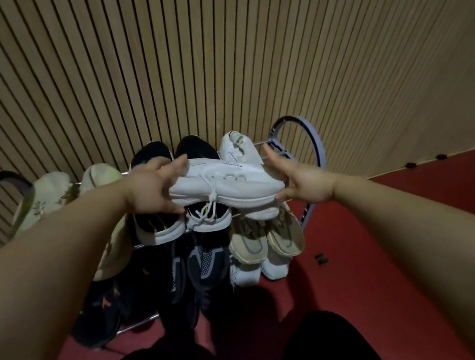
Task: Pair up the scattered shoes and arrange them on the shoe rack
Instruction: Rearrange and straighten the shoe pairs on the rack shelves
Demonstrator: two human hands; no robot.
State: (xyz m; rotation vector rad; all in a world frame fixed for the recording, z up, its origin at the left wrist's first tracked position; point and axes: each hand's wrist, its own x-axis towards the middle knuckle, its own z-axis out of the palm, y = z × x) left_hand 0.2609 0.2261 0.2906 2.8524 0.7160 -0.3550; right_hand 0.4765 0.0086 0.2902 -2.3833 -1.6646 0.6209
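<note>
Both hands hold one white sneaker sideways, left hand gripping its heel, right hand cupping its toe. Its dangling laces could snag the black shoes below, and the free slot beside its mate on the rack looks tight.

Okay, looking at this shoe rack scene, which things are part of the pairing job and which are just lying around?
Part of the job:
white sneaker, held by left hand and right hand
matching white sneaker
shoe rack

Lying about:
small dark bits on the red floor

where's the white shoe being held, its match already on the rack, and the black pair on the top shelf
held white shoe (230,181), head view, on its laced upper
white shoe on rack (238,148), head view, on its upper
black pair (160,225), head view, on the left shoe's toe
</note>
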